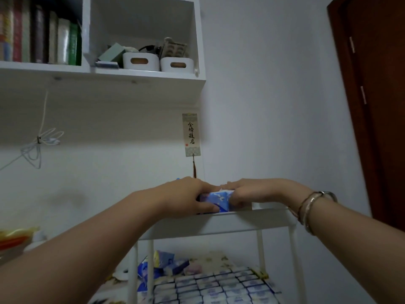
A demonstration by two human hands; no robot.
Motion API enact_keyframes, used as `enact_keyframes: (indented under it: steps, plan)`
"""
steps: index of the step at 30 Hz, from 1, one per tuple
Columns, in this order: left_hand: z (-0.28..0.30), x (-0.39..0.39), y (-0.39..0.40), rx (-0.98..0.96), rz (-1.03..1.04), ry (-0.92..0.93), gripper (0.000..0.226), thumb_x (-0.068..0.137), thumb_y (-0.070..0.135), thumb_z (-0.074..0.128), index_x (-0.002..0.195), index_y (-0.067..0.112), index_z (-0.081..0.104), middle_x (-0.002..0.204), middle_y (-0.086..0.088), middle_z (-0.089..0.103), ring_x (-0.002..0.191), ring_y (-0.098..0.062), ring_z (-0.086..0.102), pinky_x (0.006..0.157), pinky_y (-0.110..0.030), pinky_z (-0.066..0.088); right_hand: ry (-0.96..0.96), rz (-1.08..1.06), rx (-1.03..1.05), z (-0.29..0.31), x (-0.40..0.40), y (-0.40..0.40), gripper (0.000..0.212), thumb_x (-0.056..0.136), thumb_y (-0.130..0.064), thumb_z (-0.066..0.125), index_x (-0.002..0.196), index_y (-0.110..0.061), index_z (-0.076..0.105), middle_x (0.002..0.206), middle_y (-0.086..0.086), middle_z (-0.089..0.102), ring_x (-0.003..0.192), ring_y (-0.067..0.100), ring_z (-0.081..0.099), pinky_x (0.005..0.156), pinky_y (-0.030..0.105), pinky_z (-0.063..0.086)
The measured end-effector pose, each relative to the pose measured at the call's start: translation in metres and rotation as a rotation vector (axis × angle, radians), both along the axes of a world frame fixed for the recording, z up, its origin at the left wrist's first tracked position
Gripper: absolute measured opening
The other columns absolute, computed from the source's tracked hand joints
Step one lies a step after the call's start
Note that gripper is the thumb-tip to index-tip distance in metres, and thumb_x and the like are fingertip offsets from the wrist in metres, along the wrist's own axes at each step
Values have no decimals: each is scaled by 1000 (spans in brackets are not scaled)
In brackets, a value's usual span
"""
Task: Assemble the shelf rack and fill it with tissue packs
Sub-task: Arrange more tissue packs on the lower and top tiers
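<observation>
On rack tray (219, 224), hands (186, 197) around tissue pack (219, 199)

Open air lies above the rack's top tray (219, 224), where my left hand (186, 196) and right hand (254, 193) meet; the wall shelf (131, 84) overhangs far left, the wall closes behind, and a door (372, 106) bounds the right.

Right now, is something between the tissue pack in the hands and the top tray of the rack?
Nothing visible. The left hand and right hand hold the pack by its ends, right at the top tray. The tray's rim hides its floor, so I cannot tell if the pack rests there.
</observation>
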State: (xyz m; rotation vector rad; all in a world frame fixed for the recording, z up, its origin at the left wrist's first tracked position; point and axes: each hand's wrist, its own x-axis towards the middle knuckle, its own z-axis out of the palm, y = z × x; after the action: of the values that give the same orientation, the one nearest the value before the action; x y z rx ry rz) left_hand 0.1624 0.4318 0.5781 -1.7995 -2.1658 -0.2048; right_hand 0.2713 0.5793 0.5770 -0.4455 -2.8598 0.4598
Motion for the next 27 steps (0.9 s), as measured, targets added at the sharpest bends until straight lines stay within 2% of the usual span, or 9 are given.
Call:
enact_keyframes:
  steps: [3,6,9,12,15,18,23,27]
  plan:
    - [-3,3,-3,-10,29,95,36,94,48,49,125,30,52,104,1,63,89,-16,57,81,-38,50,88,26,-48,-3,2,3,54,62,-26,50,111,-6,52,100,7,52,81,19,47,69,29,37]
    - [-4,3,-9,21,74,152,41,93,52,47,126,28,50,106,3,62,89,-15,56,75,-34,47,261,9,-131,-3,8,4,56,79,-19,55,133,-17,43,130,2,45,87,11,56,75,24,45]
    - [-5,-2,-18,68,88,108,47,90,57,50,128,29,51,117,5,62,97,-15,57,82,-36,50,501,49,-127,2,13,-6,54,66,-28,51,121,-28,51,134,-5,49,115,9,51,92,28,44]
    - [-4,-10,-37,134,67,-11,56,87,59,54,135,31,49,131,6,57,111,-13,56,95,-40,48,662,102,-124,5,12,-32,41,70,-23,51,109,-27,60,125,-7,57,120,9,50,95,30,44]
    - [-3,-22,-68,223,88,-59,53,90,54,51,136,29,49,137,9,53,120,-10,52,101,-37,45,681,154,-92,4,-1,-67,35,72,-20,52,105,-25,64,121,-8,59,116,10,52,92,28,43]
    - [-12,-46,-108,354,140,-99,43,93,51,48,130,29,54,132,10,56,115,-9,54,96,-34,48,670,192,-41,-1,-25,-102,32,82,-7,50,107,-23,63,120,-10,58,116,11,51,92,26,40]
    - [-46,-100,-182,481,267,-221,31,95,44,47,119,29,61,123,10,61,108,-11,59,94,-36,49,604,280,61,-18,-82,-168,31,84,-11,48,107,-26,62,121,-12,57,101,8,53,81,26,38]
    - [-90,-142,-233,500,372,-325,26,96,37,49,116,27,62,116,12,61,102,-10,59,89,-31,49,556,285,175,-42,-135,-219,26,87,-15,47,107,-24,61,119,-9,56,103,7,49,78,24,36]
